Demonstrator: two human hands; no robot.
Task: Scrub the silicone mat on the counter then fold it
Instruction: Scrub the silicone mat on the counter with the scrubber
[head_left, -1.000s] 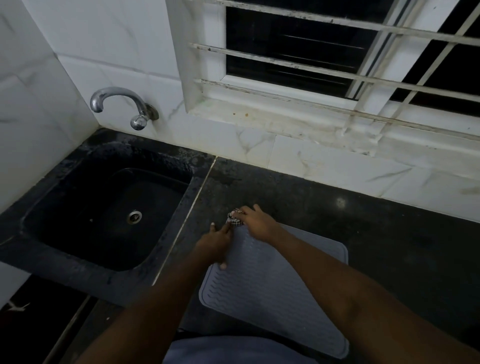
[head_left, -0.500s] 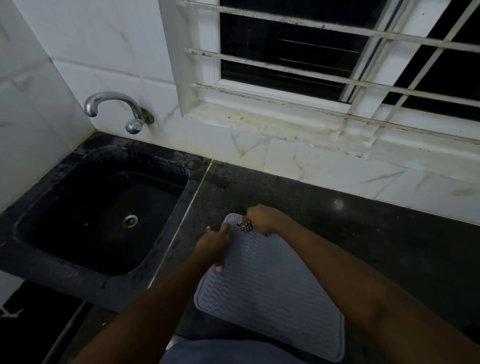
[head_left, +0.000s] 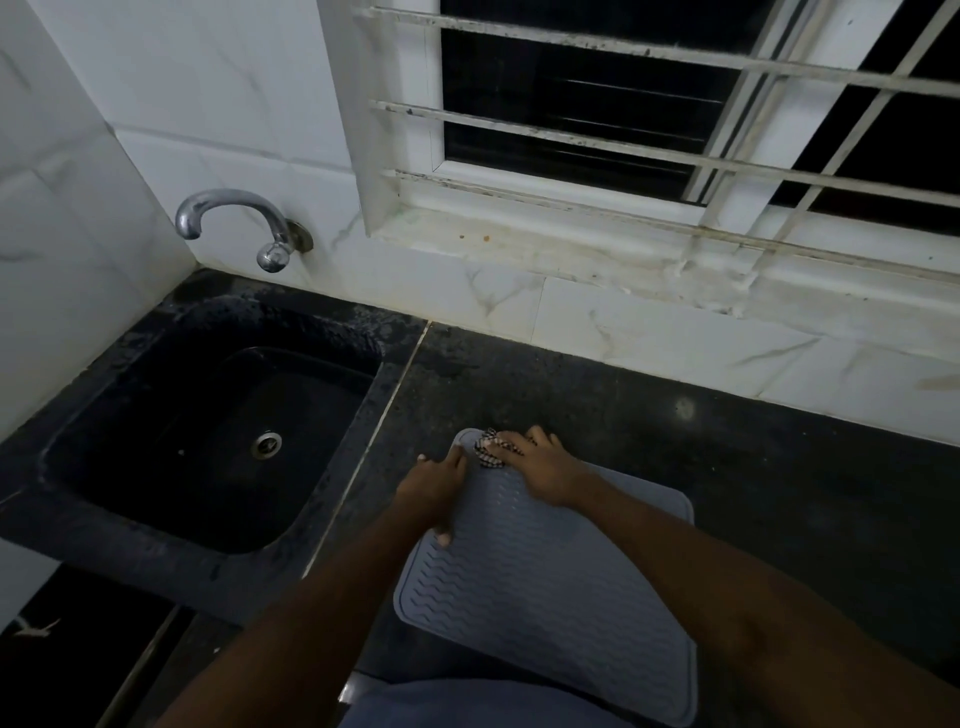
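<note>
A grey silicone mat (head_left: 545, 587) with wavy ridges lies flat on the black tabletop (head_left: 779, 467), straight ahead of the person and reaching to the tabletop's near edge. Its long sides run from about 11 o'clock to 5 o'clock.

At the mat's far corner, at 11 o'clock, the right hand (head_left: 543, 470) holds a small checked scrubber (head_left: 487, 449). Its fingers are bent over the scrubber and press it onto the mat, and the bunched end sticks out toward 9 o'clock. The left hand (head_left: 434, 486) lies palm down on the mat's left edge, just beside the scrubber. Its fingers are spread and loosely straight, gripping nothing; some tips reach past the edge onto the tabletop and the thumb rests on the ridges.

At 9 o'clock from the mat, beyond a pale seam, sits a black sink (head_left: 387, 395) with a metal drain (head_left: 267, 443). A chrome tap (head_left: 228, 196) curves from the tiled wall at 10 o'clock. A barred window (head_left: 571, 140) fills the wall from 12 to 2 o'clock.
</note>
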